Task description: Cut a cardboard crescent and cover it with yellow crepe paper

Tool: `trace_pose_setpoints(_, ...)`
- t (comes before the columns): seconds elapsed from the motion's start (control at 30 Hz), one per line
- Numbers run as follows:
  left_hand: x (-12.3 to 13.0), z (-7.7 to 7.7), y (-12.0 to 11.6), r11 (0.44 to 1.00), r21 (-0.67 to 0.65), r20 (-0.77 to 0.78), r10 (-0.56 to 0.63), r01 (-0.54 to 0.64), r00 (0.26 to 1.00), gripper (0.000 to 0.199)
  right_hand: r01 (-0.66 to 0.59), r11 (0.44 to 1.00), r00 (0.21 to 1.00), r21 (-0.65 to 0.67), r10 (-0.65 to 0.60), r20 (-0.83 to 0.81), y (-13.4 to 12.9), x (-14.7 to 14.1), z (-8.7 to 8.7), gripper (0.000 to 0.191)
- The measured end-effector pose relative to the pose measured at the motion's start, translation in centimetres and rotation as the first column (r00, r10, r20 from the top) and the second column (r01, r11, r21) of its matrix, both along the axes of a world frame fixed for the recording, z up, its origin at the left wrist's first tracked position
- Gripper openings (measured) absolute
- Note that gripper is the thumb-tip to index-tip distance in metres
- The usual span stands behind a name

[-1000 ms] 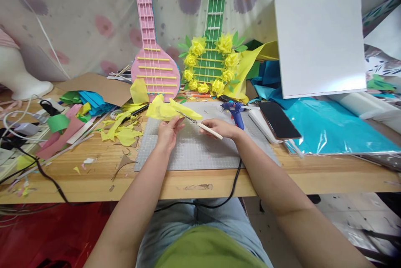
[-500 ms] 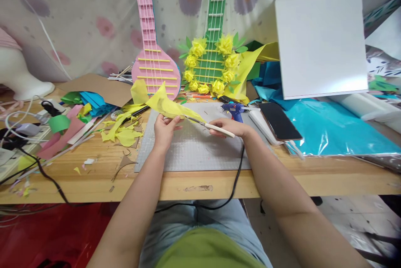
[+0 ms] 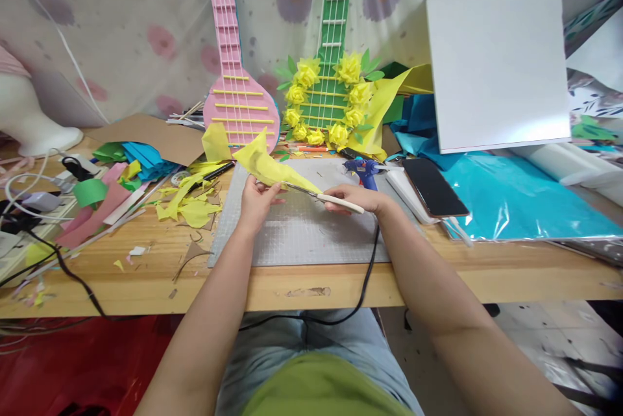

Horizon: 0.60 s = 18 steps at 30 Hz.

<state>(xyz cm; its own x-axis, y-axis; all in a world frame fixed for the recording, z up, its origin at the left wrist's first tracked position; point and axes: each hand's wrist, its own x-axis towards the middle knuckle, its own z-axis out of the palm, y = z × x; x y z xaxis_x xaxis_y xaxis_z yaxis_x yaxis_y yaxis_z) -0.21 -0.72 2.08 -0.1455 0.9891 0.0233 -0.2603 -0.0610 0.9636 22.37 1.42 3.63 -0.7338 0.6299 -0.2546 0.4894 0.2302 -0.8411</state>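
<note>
My left hand (image 3: 257, 204) pinches a piece of yellow crepe paper (image 3: 265, 163) by its lower edge, over the grey cutting mat (image 3: 292, 241). Closed around the pale handles of a pair of scissors (image 3: 341, 201), my right hand (image 3: 355, 197) holds them with the blades pointing left along the paper's lower edge. The blade tips are close to my left fingers. Behind stand a pink paper instrument (image 3: 242, 95) and a green one (image 3: 327, 88) ringed with yellow paper flowers.
A blue glue gun (image 3: 363, 171) lies behind my right hand, its black cable hanging over the table edge. A phone (image 3: 433, 187), a white board (image 3: 499, 69) and wrapped blue paper (image 3: 525, 208) are on the right. Yellow scraps (image 3: 195, 208) and a power strip (image 3: 34, 241) are left.
The yellow paper has shifted slightly, its upper end now further right and its outline changed. Both hands stay nearly in place, still holding the paper and the scissors.
</note>
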Motion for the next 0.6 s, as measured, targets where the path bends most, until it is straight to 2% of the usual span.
trace_pose_setpoints(0.2,0.41,-0.27,-0.26,0.995,-0.006,-0.002,-0.103,0.103,0.995,0.049,0.020,0.987,0.997,0.157,-0.032,0.075,-0.61,-1.18,0.51,0.044)
trace_pose_setpoints(0.43,0.53,-0.03,-0.48,0.992,-0.048,0.025,-0.116,0.117,0.993,0.052,-0.053,0.996,0.998,0.072,0.050,0.032,-0.47,-0.98,-0.07,0.045)
trace_pose_setpoints(0.6,0.36,-0.25,-0.25,0.991,-0.038,0.030,-0.127,0.129,0.991,0.050,-0.054,0.998,0.998,0.008,0.054,-0.012,-0.47,-1.08,-0.14,0.044)
